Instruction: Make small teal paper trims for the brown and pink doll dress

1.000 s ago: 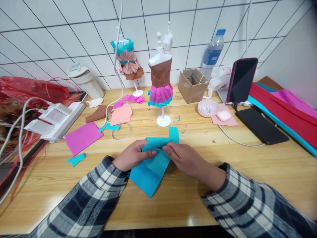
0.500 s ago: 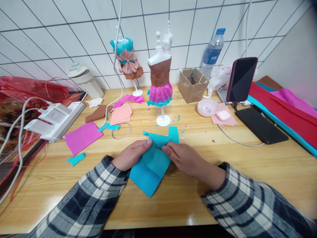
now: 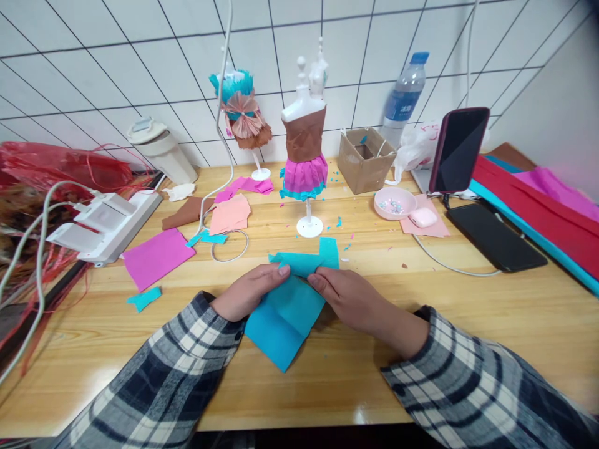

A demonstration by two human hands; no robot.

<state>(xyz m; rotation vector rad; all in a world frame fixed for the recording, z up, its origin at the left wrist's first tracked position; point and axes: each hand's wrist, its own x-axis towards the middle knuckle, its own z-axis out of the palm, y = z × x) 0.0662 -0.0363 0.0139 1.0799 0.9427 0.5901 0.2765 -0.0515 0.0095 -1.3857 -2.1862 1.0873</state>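
Observation:
Between my hands is a sheet of turquoise crepe paper [image 3: 285, 324], its upper part folded over into a strip and its lower part hanging toward me. My left hand [image 3: 250, 290] pinches the left edge near the fold, thumb on top. My right hand [image 3: 349, 296] grips the right edge with thumb and fingers closed, and a turquoise tab sticks up beyond it. Just behind the paper stands a small white mannequin [image 3: 304, 112] dressed in a brown one-shoulder top and a magenta skirt with turquoise trim. The fingers under the paper are hidden.
Paper pieces in magenta [image 3: 158, 257] and peach [image 3: 230, 215] lie left. Farther back stand a second dressed mannequin [image 3: 246, 112], a cardboard box [image 3: 365, 165] and a bottle [image 3: 405, 96]. To the right are a pink bowl [image 3: 395, 204], phones and colored sheets [image 3: 543, 199]; a power strip [image 3: 112, 227] sits left.
My left thumb has shifted up and left along the fold. The top left of the turquoise crepe paper now folds over and reaches farther left. My right hand stays nearly in place.

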